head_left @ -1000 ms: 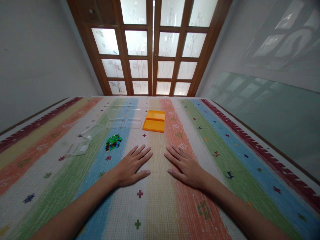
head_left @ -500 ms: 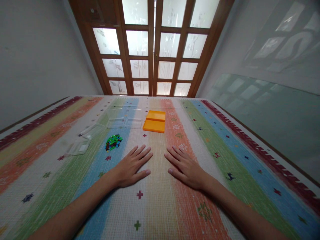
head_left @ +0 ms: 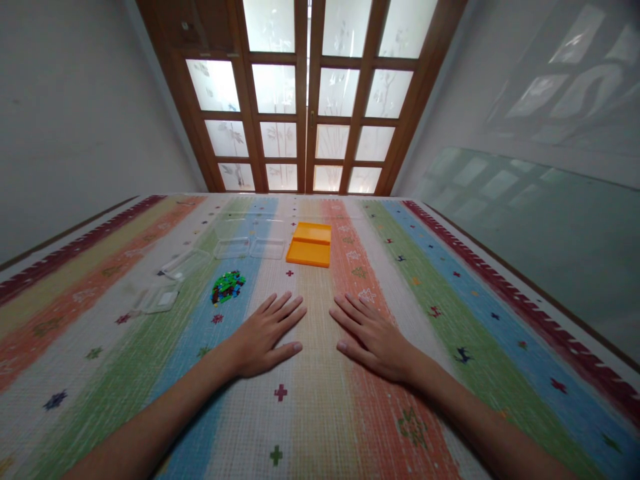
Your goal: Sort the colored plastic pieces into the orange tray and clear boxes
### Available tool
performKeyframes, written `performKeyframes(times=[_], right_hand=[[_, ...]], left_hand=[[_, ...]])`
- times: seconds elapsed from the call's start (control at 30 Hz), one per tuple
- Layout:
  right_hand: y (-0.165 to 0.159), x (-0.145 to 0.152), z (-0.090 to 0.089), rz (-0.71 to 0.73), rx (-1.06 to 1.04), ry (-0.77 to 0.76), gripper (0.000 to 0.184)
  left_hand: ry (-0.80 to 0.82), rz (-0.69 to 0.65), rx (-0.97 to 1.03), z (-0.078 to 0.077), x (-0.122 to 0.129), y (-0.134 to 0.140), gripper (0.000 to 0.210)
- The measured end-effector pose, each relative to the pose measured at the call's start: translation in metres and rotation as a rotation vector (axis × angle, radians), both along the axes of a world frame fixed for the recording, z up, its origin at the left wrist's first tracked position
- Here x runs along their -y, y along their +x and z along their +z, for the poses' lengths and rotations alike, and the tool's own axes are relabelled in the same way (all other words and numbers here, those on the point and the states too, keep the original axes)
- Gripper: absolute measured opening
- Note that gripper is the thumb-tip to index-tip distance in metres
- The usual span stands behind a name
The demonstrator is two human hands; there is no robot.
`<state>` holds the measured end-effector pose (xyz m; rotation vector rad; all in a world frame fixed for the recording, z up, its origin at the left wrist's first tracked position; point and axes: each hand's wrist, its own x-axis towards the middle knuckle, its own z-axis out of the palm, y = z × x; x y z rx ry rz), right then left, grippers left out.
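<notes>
My left hand [head_left: 270, 335] lies flat on the striped tablecloth [head_left: 320, 413], fingers spread and holding nothing. Opposite it, my right hand [head_left: 369, 337] also rests palm down with its fingers apart, a strip of cloth between the two. Beyond my left fingertips, to the left, is a small heap of green, blue and brown pieces [head_left: 229, 287], too small to make out singly. An orange hinged case [head_left: 309, 252] lies unfolded past both hands, near the middle. Neither hand touches the heap or the case.
Clear plastic boxes with raised lids stand left of the orange case: one box [head_left: 232, 249] beside another [head_left: 267, 249]. Farther left are a tilted clear box [head_left: 185, 265] and a nearer one [head_left: 159, 300]. Walls flank the table; a wood-framed glass door [head_left: 307, 100] is behind it.
Both hands stay flat in the same place. The whole view shifts very slightly; no object has visibly moved on the cloth.
</notes>
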<state>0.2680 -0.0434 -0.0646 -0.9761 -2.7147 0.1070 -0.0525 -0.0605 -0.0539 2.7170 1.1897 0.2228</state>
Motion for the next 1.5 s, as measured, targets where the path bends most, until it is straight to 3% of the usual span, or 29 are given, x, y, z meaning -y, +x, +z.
performKeyframes(times=[1.5], right_hand=[[0.0009, -0.0004, -0.0042, -0.007, -0.028, 0.015, 0.06]], left_hand=[[-0.006, -0.014, 0.015, -0.0002, 0.0003, -0.0006, 0.071]])
